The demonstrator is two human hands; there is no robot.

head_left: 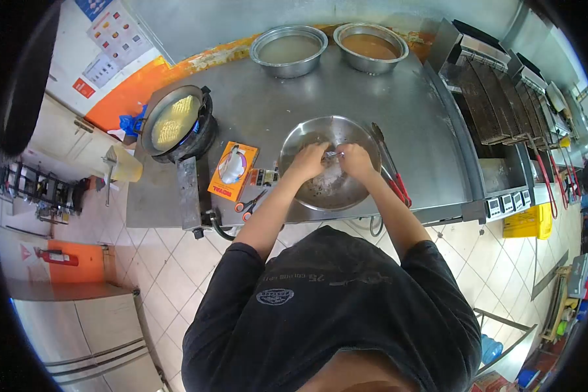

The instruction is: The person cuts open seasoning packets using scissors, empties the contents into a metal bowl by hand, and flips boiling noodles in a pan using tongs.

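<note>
Black T-shirt (346, 307) nearest, worn by the person at the steel worktop (372, 98); both forearms reach forward over its front edge. Steel bowl (356, 193) sits near that edge, both hands inside its rim. Left grip (311, 161) is curled, fingertips at a small silvery item (334, 154); right grip (356, 161) is bent in from the other side. Both look closed on it, though the fingers hide most of it and I can't tell what it is. So: silvery item is over the bowl, between the two hands.

Progress, judging by eye: handling at the bowl looks under way, not finished. Pale and dark specks lie on the bowl's bottom; can't tell how much is left to do there. Over to the left, yellow ridged pieces (176, 121) are in the liquid in a dark pan (148, 134); how far along those are, can't say.

Beside the bowl: orange box (232, 171), small packets (264, 177), scissors (247, 208) lying unheld on the left; red-handled tongs (399, 189) on the right. At the back, two basins side by side, cloudy basin (291, 69) and brownish basin (375, 66), both holding liquid.
</note>
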